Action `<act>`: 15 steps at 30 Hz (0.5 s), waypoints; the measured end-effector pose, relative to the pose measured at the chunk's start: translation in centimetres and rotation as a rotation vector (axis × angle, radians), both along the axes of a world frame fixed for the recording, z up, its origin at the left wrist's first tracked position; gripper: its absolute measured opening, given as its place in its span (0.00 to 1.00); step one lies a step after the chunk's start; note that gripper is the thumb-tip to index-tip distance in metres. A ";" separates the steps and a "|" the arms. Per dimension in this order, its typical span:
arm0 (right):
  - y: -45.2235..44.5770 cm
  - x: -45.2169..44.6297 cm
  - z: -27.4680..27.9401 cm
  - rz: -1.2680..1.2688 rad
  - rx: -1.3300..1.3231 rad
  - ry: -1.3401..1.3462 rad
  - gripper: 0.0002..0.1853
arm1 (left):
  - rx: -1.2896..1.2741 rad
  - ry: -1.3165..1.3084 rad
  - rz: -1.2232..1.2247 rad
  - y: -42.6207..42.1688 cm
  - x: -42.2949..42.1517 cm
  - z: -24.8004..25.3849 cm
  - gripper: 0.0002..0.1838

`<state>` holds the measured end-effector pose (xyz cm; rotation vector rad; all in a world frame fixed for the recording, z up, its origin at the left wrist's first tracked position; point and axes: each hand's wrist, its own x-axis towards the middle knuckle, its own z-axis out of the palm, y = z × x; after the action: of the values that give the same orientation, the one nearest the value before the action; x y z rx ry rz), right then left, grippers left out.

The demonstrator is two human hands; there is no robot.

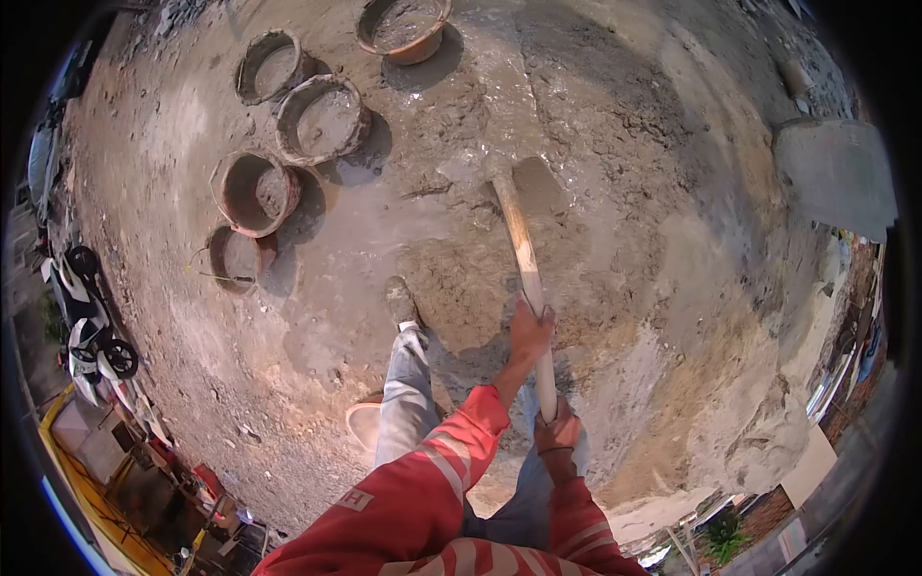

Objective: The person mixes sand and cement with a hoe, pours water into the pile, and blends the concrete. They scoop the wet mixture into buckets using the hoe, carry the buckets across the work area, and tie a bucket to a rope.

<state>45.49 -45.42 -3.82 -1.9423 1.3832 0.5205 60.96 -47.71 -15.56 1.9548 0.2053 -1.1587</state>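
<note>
My left hand (531, 331) is wrapped round the middle of a long wooden handle (520, 235). Lower down, near my body, my right hand (557, 429) grips the rear end of the same handle. The handle points away from me, and its far end reaches into wet grey mortar (615, 125) on the ground; the tool's head is hidden there. Both arms wear red sleeves. My shoe (401, 301) stands at the mortar's near left edge.
Several mortar-smeared buckets stand at the upper left, among them one (257, 195) tilted and one (403, 29) at the top. Another bucket (365, 422) is behind my leg. A motorcycle (88, 331) is at the far left, a grey slab (836, 173) at the right.
</note>
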 end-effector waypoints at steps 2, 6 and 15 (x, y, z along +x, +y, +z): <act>-1.8 5.6 -2.1 -0.020 -0.107 -0.131 0.18 | -0.185 -0.109 0.014 1.5 2.6 1.6 0.37; -11.6 22.3 -8.6 0.192 -0.283 -0.111 0.22 | -0.261 -0.250 -0.011 8.7 9.0 4.4 0.22; -24.1 36.1 -15.9 0.312 -0.122 -0.005 0.21 | 0.065 -0.073 0.368 26.9 10.8 3.5 0.14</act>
<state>81.58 -69.48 -19.71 -2.2741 1.1357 0.5860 71.77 -20.84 -12.04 1.9099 0.5448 -0.8473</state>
